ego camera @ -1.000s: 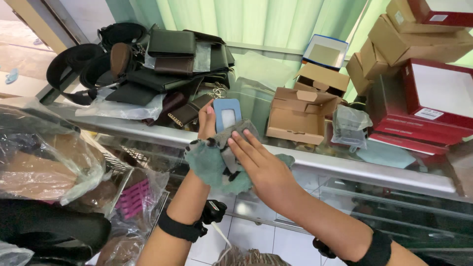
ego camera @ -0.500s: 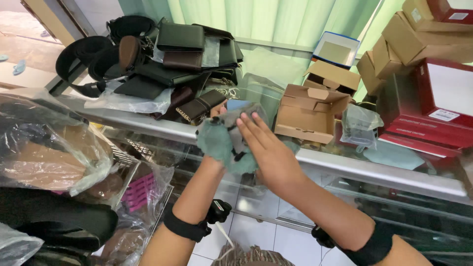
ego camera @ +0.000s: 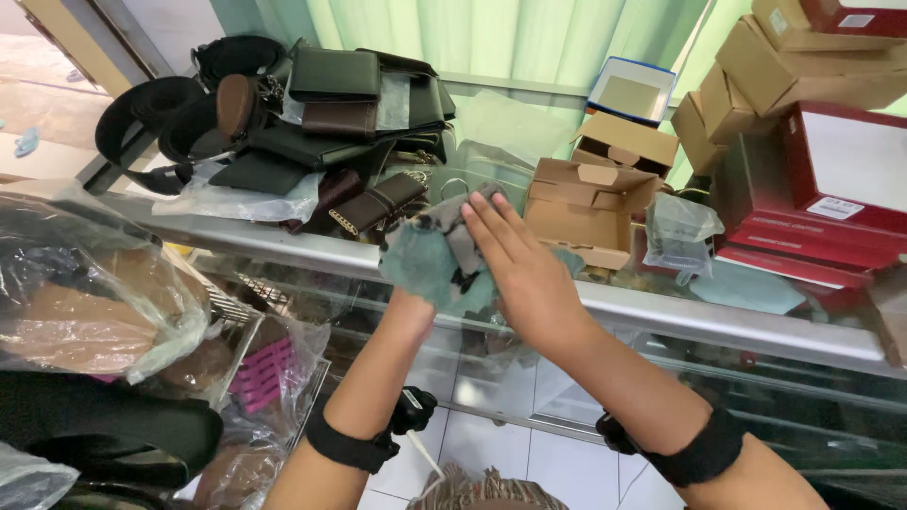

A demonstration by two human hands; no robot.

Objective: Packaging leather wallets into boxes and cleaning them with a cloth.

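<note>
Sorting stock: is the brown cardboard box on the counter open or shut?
Open: the brown cardboard box has its top flaps raised just beyond the right hand. Its contents cannot be seen.

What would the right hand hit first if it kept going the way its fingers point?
The right hand lies flat on the green cloth, fingers aimed up and left. Past the cloth, the first thing in that line looks like the dark brown wallet on the glass counter; depth is unclear.
</note>
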